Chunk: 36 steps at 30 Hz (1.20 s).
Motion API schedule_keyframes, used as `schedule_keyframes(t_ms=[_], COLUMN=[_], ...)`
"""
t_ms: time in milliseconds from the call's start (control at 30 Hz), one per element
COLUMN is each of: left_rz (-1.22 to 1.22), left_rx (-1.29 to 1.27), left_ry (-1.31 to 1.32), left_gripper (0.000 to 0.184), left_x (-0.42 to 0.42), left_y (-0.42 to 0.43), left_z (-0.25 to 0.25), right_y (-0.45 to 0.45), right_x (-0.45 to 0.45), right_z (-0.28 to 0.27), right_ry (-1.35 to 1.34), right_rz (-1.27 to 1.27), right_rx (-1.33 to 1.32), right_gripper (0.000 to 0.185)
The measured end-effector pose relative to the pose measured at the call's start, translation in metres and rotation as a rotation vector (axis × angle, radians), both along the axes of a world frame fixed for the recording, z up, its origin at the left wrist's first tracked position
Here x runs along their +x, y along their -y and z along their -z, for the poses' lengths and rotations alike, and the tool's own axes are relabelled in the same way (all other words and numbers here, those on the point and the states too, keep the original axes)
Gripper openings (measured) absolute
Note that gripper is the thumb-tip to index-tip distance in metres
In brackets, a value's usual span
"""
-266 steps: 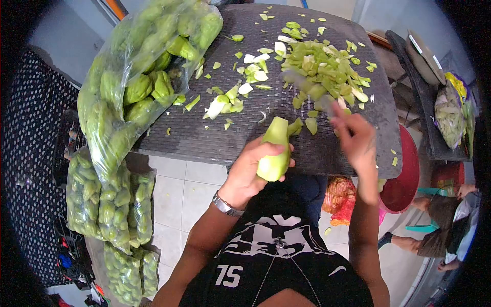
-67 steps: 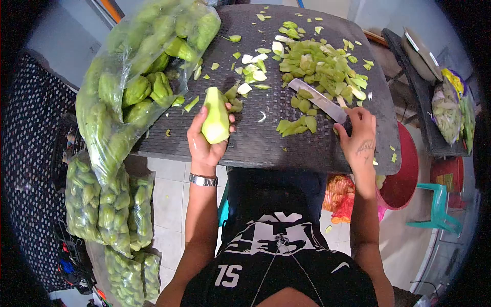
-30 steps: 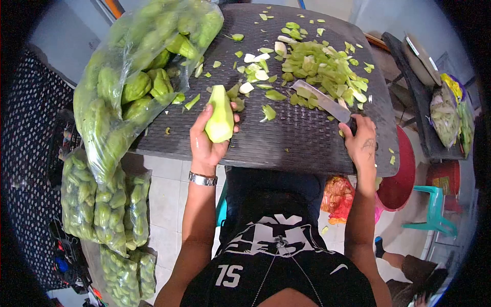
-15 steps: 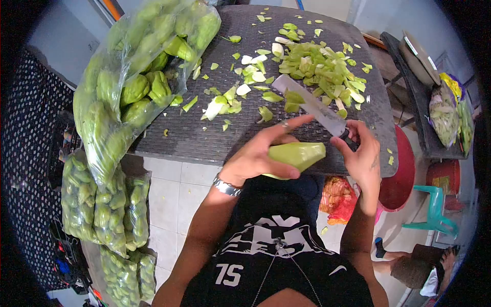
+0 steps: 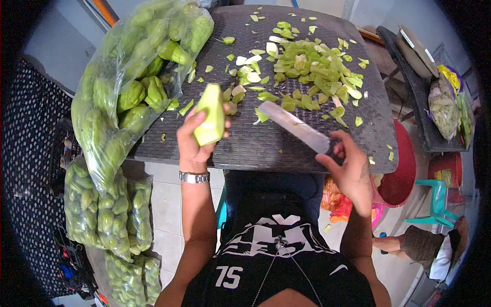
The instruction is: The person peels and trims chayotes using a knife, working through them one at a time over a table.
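Moved left above the tabletop (image 5: 225,148), the peeled vegetable (image 5: 209,117) is gripped by the curled left hand (image 5: 197,138); the right hand (image 5: 350,166), partly closed, holds the knife (image 5: 296,127).

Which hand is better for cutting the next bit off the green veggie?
Probably the right. The right hand already has the knife, with its blade pointing toward the pale green vegetable. The left hand is busy holding that.
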<state>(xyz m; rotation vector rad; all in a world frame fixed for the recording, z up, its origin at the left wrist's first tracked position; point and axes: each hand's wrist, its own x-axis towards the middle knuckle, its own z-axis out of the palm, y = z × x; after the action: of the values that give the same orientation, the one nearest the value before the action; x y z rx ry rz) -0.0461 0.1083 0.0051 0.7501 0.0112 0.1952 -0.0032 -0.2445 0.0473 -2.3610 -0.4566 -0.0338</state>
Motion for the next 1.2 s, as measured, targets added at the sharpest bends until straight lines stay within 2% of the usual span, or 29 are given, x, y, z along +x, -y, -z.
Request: schedule_keyframes(t_ms=[67, 100, 167, 267, 300, 367, 467, 500, 600, 633, 700, 767, 867, 933, 967, 1000, 1100, 1167, 1200], left_rz=[0.09, 0.139, 0.261, 0.331, 0.358, 0.328, 0.274, 0.256, 0.213, 0.208, 0.178, 0.161, 0.143, 0.141, 0.134, 0.126, 0.125, 0.127, 0.134], left_rx=[-0.121, -0.101, -0.086, -0.026, -0.046, 0.102, 0.215, 0.218, 0.137, 0.094, 0.014, -0.014, 0.001, 0.008, 0.007, 0.005, -0.004, -0.003, -0.002], left_ry=[0.097, 0.09, 0.049, -0.077, -0.09, -0.168, -0.237, -0.232, -0.204, -0.15, -0.069, 0.029, 0.066, 0.061, 0.052, 0.045, 0.031, 0.023, 0.022], left_gripper=[0.075, 0.078, 0.083, 0.073, 0.064, 0.06, 0.057, 0.058, 0.069, 0.072, 0.08, 0.08, 0.077, 0.075, 0.075, 0.074, 0.073, 0.073, 0.073], left_x=[-0.01, -0.015, -0.023, -0.036, -0.037, -0.04, -0.045, -0.047, -0.057, -0.06, -0.066, -0.072, -0.078, -0.081, -0.081, -0.08, -0.078, -0.077, -0.077], left_y=[-0.008, -0.004, 0.014, 0.043, 0.046, 0.049, 0.047, 0.043, 0.022, 0.013, -0.002, -0.014, -0.02, -0.019, -0.017, -0.016, -0.014, -0.014, -0.015], left_z=[0.008, 0.006, -0.001, -0.008, -0.008, -0.015, -0.021, -0.019, -0.017, -0.014, -0.012, -0.009, -0.007, -0.006, -0.007, -0.008, -0.008, -0.005, -0.003], right_y=[-0.018, -0.025, -0.047, -0.071, -0.076, -0.079, -0.075, -0.072, -0.068, -0.07, -0.08, -0.087, -0.077, -0.061, -0.054, -0.051, -0.034, -0.018, -0.007], right_x=[-0.002, 0.002, -0.001, -0.01, -0.012, -0.014, -0.006, 0.003, 0.051, 0.062, 0.06, 0.067, 0.133, 0.184, 0.194, 0.2, 0.154, 0.114, 0.102], right_z=[0.015, 0.032, 0.03, 0.013, 0.007, -0.002, -0.008, -0.015, 0.002, 0.015, 0.034, 0.041, 0.044, 0.039, 0.035, 0.027, -0.013, -0.045, -0.04], right_ry=[-0.065, -0.224, -0.141, -0.109, -0.104, -0.125, -0.258, -0.405, 0.053, 0.154, 0.243, 0.29, 0.425, 0.182, 0.263, 0.346, 0.303, -0.13, -0.194], right_rz=[-0.029, -0.021, -0.073, -0.206, -0.258, -0.366, -0.509, -0.583, -0.662, -0.711, -0.877, -1.033, -0.974, -0.787, -0.733, -0.68, -0.423, -0.284, -0.359], right_rx=[0.114, 0.268, 0.339, 0.301, 0.27, 0.24, 0.284, 0.276, 0.175, 0.056, -0.14, -0.338, -0.417, -0.172, -0.114, -0.056, -0.082, -0.51, -0.55], right_gripper=[0.052, 0.054, 0.057, 0.061, 0.062, 0.063, 0.058, 0.044, 0.033, 0.038, 0.044, 0.053, 0.046, 0.042, 0.038, 0.033, 0.024, 0.023, 0.023])
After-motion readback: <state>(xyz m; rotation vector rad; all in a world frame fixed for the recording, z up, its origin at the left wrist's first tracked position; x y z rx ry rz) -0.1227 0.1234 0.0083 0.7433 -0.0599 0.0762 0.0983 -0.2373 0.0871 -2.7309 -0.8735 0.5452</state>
